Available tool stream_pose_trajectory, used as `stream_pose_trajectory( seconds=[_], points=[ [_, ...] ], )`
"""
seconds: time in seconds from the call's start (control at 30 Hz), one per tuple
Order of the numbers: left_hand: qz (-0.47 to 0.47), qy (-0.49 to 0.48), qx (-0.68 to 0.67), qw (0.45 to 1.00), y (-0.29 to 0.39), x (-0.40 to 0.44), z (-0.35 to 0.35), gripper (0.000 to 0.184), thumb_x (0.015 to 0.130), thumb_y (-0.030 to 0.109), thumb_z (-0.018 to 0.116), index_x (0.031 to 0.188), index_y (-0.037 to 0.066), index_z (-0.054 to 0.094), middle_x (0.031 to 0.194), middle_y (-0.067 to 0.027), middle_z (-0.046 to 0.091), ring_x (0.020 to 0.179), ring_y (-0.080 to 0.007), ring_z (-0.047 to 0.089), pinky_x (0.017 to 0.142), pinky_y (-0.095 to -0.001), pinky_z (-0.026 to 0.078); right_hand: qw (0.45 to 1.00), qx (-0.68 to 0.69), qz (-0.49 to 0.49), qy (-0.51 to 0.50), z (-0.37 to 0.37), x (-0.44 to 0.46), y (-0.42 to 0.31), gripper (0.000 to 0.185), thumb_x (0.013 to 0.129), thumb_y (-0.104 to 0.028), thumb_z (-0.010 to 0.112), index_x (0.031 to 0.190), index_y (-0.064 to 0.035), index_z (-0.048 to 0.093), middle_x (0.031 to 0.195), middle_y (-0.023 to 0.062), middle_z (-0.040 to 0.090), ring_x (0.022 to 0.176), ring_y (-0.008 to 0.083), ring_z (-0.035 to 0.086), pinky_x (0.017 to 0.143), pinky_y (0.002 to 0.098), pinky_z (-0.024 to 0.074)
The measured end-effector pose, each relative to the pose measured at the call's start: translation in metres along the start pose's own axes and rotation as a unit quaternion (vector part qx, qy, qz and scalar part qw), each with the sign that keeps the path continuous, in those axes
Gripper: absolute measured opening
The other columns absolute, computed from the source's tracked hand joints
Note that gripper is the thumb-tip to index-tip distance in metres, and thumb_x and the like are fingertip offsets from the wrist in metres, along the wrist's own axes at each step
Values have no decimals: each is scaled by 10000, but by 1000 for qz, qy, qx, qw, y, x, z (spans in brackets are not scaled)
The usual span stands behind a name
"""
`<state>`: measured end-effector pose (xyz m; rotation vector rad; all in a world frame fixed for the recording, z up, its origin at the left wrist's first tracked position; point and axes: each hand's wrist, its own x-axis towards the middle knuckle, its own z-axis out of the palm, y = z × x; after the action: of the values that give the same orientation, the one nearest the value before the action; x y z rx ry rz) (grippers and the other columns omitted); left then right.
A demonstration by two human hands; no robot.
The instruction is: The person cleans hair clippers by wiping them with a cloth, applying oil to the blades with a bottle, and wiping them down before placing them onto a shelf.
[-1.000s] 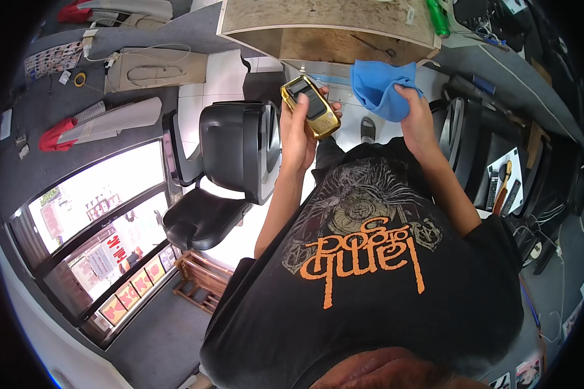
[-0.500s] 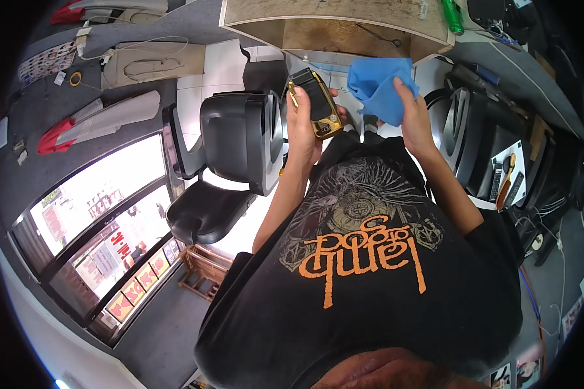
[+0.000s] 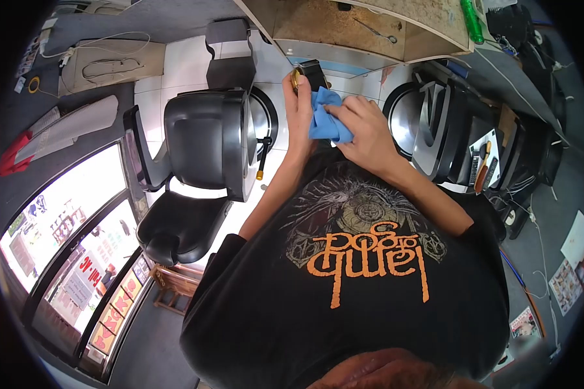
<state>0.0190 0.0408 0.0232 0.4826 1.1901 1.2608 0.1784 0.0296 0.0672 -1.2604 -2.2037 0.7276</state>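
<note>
My left hand (image 3: 296, 115) is closed round a gold-and-black handheld device (image 3: 314, 74), its dark upper part showing beyond my fingers. A crumpled blue cloth (image 3: 329, 121) lies against the lower part of the device and covers it. My right hand (image 3: 370, 133) grips this cloth with bent fingers, close beside my left hand. Both hands are in front of my black shirt (image 3: 370, 285). The exact contact under the cloth is hidden.
Beyond my hands is an open wooden cabinet (image 3: 428, 23) with scissors (image 3: 375, 30) in it and a green bottle (image 3: 472, 23) on its edge. A black chair (image 3: 201, 139) stands at the left. Another chair (image 3: 438, 129) is at the right, near a tray with remotes and a brush.
My right hand has brought the blue cloth leftward onto the device. The device has tilted and is now partly covered. The view has shifted, with the chairs and cabinet displaced in it.
</note>
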Motion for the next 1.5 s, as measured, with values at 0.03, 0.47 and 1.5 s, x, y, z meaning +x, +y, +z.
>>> stream_pose_trajectory(
  seconds=[0.03,0.47,1.5],
  points=[
    [-10,3,-3,1000,1,-2,0,432,1147,408,466,1416,71,433,1076,-33,539,905,-88,535,765,-260,479,1000,-5,-11,-10,1,-2,-3,589,694,-156,816,1271,-98,710,991,81,583,968,301,590,825,433,442],
    [13,-11,-69,997,-22,4,-9,430,1144,407,453,1366,41,407,1082,-112,606,802,-164,658,663,-318,606,986,134,93,22,10,5,54,324,772,-80,777,1083,-1,731,961,173,696,876,383,706,777,412,555],
    [4,129,-143,981,-24,-26,-26,601,1095,605,452,1357,84,597,1156,-83,701,1049,-204,708,883,-362,590,967,211,-138,-25,41,16,12,434,894,-153,744,1324,-94,730,1572,158,547,1514,450,408,1223,509,370]
  ],
)
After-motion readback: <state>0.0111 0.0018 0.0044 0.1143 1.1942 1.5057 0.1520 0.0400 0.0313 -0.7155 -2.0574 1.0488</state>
